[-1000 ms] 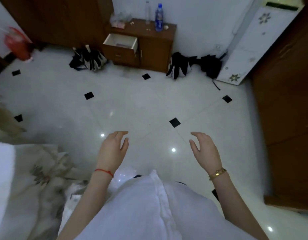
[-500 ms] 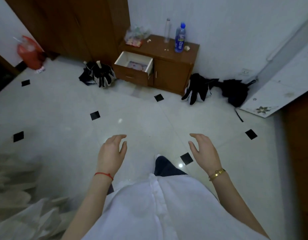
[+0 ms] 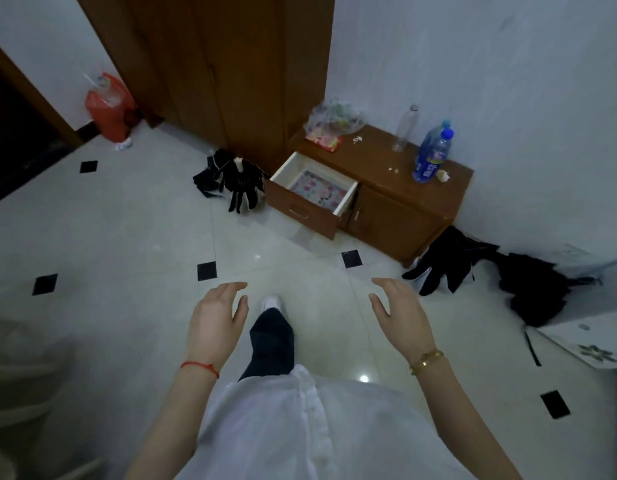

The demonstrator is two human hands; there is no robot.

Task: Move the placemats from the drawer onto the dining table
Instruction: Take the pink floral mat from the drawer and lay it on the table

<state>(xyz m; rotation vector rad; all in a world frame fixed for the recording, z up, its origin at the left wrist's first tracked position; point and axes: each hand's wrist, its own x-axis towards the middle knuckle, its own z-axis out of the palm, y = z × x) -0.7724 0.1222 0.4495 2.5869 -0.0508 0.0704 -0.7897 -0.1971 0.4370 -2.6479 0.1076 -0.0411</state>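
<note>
Nearest, left hand (image 3: 217, 318) and right hand (image 3: 400, 311) raised empty over the tiled floor (image 3: 134, 237), fingers spread and loosely curled. Ahead, well apart from both hands, pulled-out drawer (image 3: 312, 199) of a low wooden cabinet (image 3: 397, 202), holding a flat placemat (image 3: 317, 191) with pink floral print. Beside the drawer, black umbrella (image 3: 239, 185) on the floor; on the cabinet top, blue bottle (image 3: 433, 157).

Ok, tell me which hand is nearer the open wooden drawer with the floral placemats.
Neither clearly. The open wooden drawer lies ahead across the floor, roughly midway between both. The left hand sits below-left of it, the right hand below-right; both are empty and far from it.
</note>
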